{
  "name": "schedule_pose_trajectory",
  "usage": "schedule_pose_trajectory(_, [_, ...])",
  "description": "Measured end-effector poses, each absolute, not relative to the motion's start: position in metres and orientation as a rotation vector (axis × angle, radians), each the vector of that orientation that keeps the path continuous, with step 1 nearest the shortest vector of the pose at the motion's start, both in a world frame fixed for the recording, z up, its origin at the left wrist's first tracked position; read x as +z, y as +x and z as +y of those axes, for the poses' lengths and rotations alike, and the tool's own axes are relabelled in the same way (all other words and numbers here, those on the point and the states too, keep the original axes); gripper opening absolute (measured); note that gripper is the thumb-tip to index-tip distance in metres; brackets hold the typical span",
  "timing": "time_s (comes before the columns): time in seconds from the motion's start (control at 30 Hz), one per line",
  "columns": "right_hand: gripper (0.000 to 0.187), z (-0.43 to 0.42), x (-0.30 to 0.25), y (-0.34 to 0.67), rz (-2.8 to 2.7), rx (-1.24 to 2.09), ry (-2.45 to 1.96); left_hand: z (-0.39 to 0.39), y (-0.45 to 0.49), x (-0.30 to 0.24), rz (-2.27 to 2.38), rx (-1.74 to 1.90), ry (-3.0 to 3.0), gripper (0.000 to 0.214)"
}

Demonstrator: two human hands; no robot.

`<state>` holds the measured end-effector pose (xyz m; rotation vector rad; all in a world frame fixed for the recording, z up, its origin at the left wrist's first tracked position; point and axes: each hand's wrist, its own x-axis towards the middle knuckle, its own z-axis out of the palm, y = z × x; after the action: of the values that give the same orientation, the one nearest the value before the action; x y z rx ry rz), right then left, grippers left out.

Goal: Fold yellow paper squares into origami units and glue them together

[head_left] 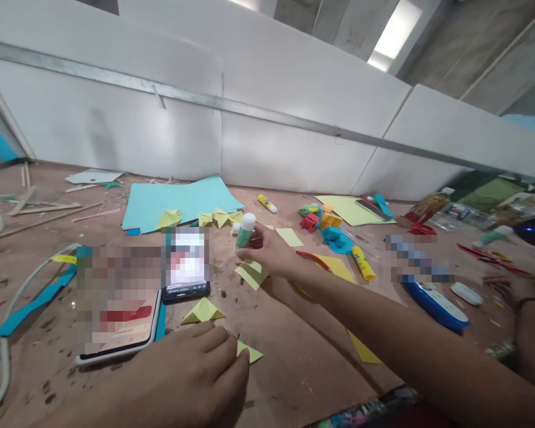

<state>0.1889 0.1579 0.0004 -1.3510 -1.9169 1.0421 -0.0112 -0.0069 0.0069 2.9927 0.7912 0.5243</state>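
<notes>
My right hand (270,252) reaches forward over the brown table and grips a green glue stick with a white cap (245,230), holding it upright. A folded yellow paper piece (251,274) lies just under that hand. My left hand (191,374) rests near the table's front edge, fingers curled and pressing on a small folded yellow paper (248,352). Another folded yellow triangle (203,311) lies between the two hands. Several folded yellow pieces (218,218) sit in a row on the light blue sheet (178,202) behind.
Two phones (186,264) lie to the left of my hands. Yellow glue sticks (363,263), red-handled scissors (312,258), coloured paper scraps (334,235) and a blue-white object (434,303) are at the right. Another person's hand (512,288) is at the far right. A white partition (249,119) backs the table.
</notes>
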Motion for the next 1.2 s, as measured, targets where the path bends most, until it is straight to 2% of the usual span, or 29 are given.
schedule_pose_trajectory(0.07, [0.064, 0.146, 0.004, 0.197, -1.907, 0.943, -1.419, -0.008, -0.012, 0.008, 0.761, 0.405, 2.999, 0.006])
schedule_pose_trajectory(0.13, [0.07, 0.131, 0.009, 0.206, -1.895, 0.82, -1.461, -0.008, -0.011, 0.007, 0.798, 0.345, 2.994, 0.004])
schedule_pose_trajectory(0.23, [0.048, 0.107, 0.019, 0.21, -1.97, 0.704, -1.417, -0.009, -0.008, 0.0, 0.85, 0.382, 3.006, 0.004])
schedule_pose_trajectory(0.33, [0.016, 0.083, 0.028, 0.195, -2.185, 0.818, -1.279, -0.009, -0.005, -0.007, 0.841, 0.448, 3.034, 0.002])
schedule_pose_trajectory(0.4, [0.01, 0.071, 0.033, 0.18, -2.3, 0.922, -1.209, -0.01, -0.007, -0.005, 0.805, 0.525, 3.037, 0.007])
schedule_pose_trajectory(0.5, [0.013, 0.065, 0.038, 0.166, -2.399, 1.003, -1.162, -0.01, -0.017, 0.007, 0.703, 0.704, 2.992, 0.021])
schedule_pose_trajectory(0.57, [0.018, 0.064, 0.038, 0.166, -2.153, 1.115, -1.137, -0.007, -0.026, 0.016, 0.792, 1.014, 2.851, 0.024])
schedule_pose_trajectory(0.63, [0.032, 0.059, 0.035, 0.171, -1.773, 1.272, -1.093, -0.001, -0.034, 0.021, 1.093, 1.288, 2.586, 0.018])
schedule_pose_trajectory(0.7, [0.048, 0.048, 0.032, 0.173, -1.615, 1.413, -1.063, 0.006, -0.038, 0.02, 1.367, 1.388, 2.314, 0.01])
schedule_pose_trajectory(0.83, [0.041, 0.025, 0.028, 0.157, -1.321, 1.927, -0.893, 0.013, -0.035, 0.013, 1.515, 1.421, 2.136, 0.015])
schedule_pose_trajectory(0.93, [0.032, 0.018, 0.024, 0.14, -1.171, 1.938, -0.809, 0.013, -0.031, 0.007, 1.413, 1.423, 2.237, 0.014])
schedule_pose_trajectory(1.1, [0.038, 0.026, 0.016, 0.135, -0.937, 1.874, -0.876, 0.013, -0.035, 0.006, 1.241, 1.33, 2.427, 0.02])
schedule_pose_trajectory(1.2, [0.036, 0.04, 0.019, 0.149, -1.017, 1.693, -0.976, 0.015, -0.043, 0.015, 1.35, 1.198, 2.429, 0.019])
